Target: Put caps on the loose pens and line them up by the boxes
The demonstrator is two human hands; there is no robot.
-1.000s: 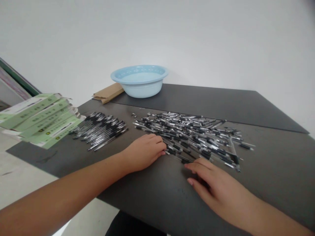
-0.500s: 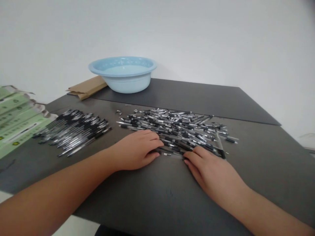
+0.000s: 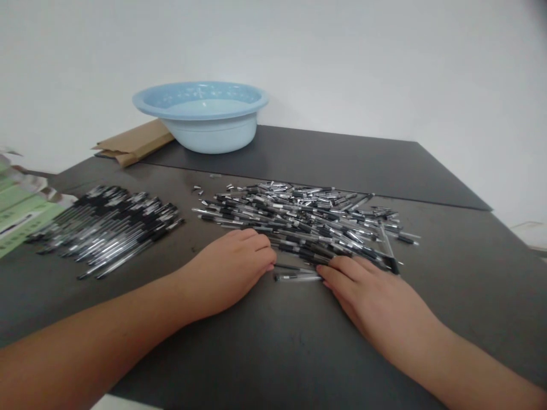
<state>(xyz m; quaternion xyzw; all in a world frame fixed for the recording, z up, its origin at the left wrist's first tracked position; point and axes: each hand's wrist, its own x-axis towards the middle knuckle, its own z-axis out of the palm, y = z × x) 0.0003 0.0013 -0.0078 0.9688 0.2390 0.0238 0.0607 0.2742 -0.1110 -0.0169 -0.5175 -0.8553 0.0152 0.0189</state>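
A wide, loose heap of clear and black pens [image 3: 294, 210] lies on the dark table. My left hand [image 3: 235, 267] rests at the heap's near left edge, fingers curled together; what they grip, if anything, is hidden. At the near right edge, my right hand [image 3: 367, 290] has its fingers pressed together around the end of a clear pen [image 3: 299, 278] that points left toward my left hand. Further left lies a second group of pens [image 3: 115, 228], laid side by side with their black ends pointing away.
A light blue basin [image 3: 213, 134] stands at the back of the table [image 3: 273, 353], with a flattened brown cardboard piece [image 3: 132, 142] beside it. Green printed packaging [image 3: 25, 210] is at the left edge. A white wall [image 3: 342, 62] rises behind.
The camera view has shifted slightly. My left hand's thumb and fingers have closed together. The clear pen between my hands now lies more exposed, with its black tip showing.
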